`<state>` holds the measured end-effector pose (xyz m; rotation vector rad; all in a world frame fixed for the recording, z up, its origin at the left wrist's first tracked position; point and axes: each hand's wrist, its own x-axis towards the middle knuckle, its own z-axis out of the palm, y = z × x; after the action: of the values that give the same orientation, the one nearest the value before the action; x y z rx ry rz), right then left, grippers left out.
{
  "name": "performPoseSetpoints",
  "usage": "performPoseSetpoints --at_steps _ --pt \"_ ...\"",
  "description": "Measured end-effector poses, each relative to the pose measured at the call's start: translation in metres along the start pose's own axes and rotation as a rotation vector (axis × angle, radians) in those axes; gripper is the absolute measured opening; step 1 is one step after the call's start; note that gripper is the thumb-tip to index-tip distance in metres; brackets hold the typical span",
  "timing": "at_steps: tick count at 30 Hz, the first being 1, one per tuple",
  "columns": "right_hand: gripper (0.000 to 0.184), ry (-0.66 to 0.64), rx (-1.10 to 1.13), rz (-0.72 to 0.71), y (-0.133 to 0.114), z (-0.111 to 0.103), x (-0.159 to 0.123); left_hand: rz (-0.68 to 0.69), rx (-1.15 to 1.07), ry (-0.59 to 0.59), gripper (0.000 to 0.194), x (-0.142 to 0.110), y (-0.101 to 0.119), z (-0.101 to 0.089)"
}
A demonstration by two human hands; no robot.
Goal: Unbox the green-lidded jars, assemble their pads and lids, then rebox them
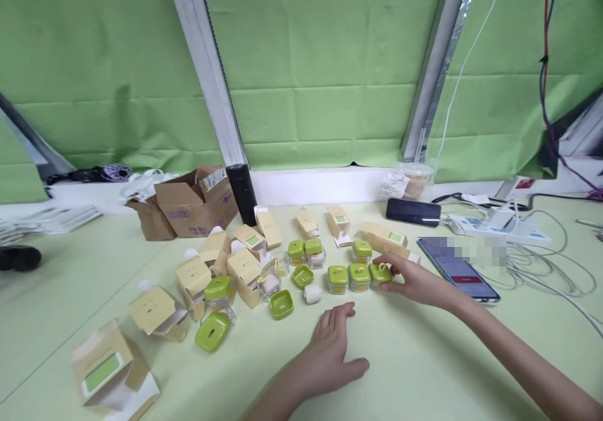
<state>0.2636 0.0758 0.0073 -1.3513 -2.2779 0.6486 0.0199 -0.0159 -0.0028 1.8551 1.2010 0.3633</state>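
Observation:
My right hand has its thumb and fingers closed around a small clear container with a green lid, at the right end of a short row. Two like it, a middle container and a left container, stand beside it, and another container is just behind. My left hand hovers over the table with thumb and fingers apart, holding nothing. Ahead of it lie a loose white roll and two upturned green lids, one nearer and one farther.
Several opened small cartons spread across the left and back. Behind them are a brown cardboard box and a black bottle. A phone, a dark phone-like slab, a power strip and tangled cables lie on the right.

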Motion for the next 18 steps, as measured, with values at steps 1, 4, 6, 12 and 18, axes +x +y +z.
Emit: performPoseSetpoints --at_steps 1,4,6,12,18 --pt "0.040 -0.006 -0.004 -0.005 0.000 0.003 0.001 -0.006 0.016 -0.013 0.069 0.000 0.001 -0.001" --pt "0.047 0.000 -0.031 -0.005 -0.003 0.000 0.004 -0.029 0.057 -0.047 0.070 -0.002 0.004 -0.002" --pt "0.045 0.026 -0.062 0.007 -0.005 -0.009 0.012 -0.043 0.077 -0.065 0.070 -0.002 0.007 -0.003" --pt "0.036 -0.117 -0.157 0.044 -0.004 -0.026 0.074 -0.060 0.075 -0.063 0.068 -0.003 0.011 -0.005" --pt "0.024 -0.233 -0.136 0.020 -0.003 -0.020 0.108 -0.044 0.028 -0.045 0.067 -0.003 0.005 -0.004"
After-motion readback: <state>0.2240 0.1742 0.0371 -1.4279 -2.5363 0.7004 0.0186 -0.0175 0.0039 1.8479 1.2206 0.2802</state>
